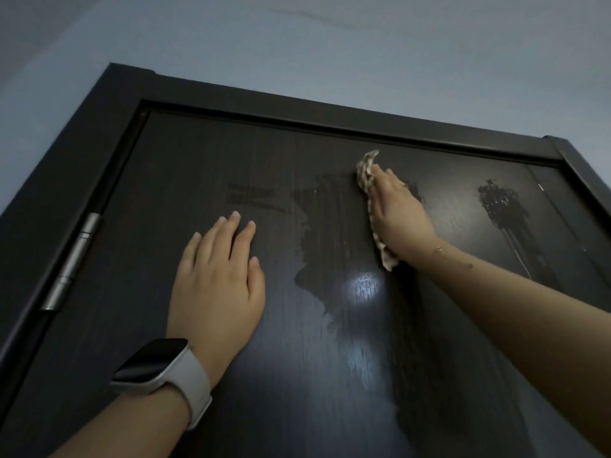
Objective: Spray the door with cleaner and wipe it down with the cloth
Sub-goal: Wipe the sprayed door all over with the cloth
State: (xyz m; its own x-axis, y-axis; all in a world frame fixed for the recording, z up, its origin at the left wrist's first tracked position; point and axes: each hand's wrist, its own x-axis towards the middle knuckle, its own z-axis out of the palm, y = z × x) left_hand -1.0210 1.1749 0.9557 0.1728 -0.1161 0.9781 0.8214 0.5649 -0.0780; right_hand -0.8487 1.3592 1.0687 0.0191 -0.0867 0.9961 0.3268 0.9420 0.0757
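Head view shows me the dark wood-grain door (211,160), smeared with wet streaks across its upper middle and a dripping spray patch (501,201) near its latch edge. A metal hinge (74,259) sits on its other edge, inside the dark frame (297,109). My right hand (400,216) presses the patterned cloth (365,170) flat against the wet area. My left hand (216,282), wearing a white watch (165,375), rests open on the door, well apart from the cloth.

No text, label, brand or number can be read anywhere in view.
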